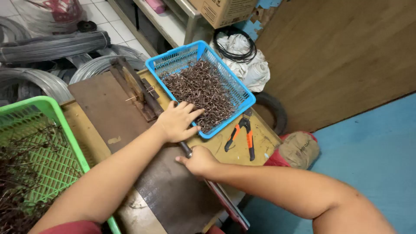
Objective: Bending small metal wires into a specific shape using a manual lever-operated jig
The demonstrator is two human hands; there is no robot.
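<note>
On the table [260,143], a dark board [130,130] runs from the far end toward the person, and both hands work at its right edge. The left hand [180,120] lies flat with fingers spread wide, its fingertips touching the near rim of a blue basket [203,47] heaped with small brown wire hooks [201,89]; it holds nothing that I can see. Just below it, the right hand [198,159] is closed around a thin metal rod [186,149], whose short end pokes out between the two hands. A long bar [225,199] continues from under that hand along the table edge. Near the basket, on the yellowish tabletop, lie pliers [242,134] with orange and black handles, well clear of both hands. At the left stands a green basket [47,143] with dark wire bits inside. Beyond the board, coils of grey wire [52,45] lie on the floor, and a tan sack [299,149] sits beside the table.
</note>
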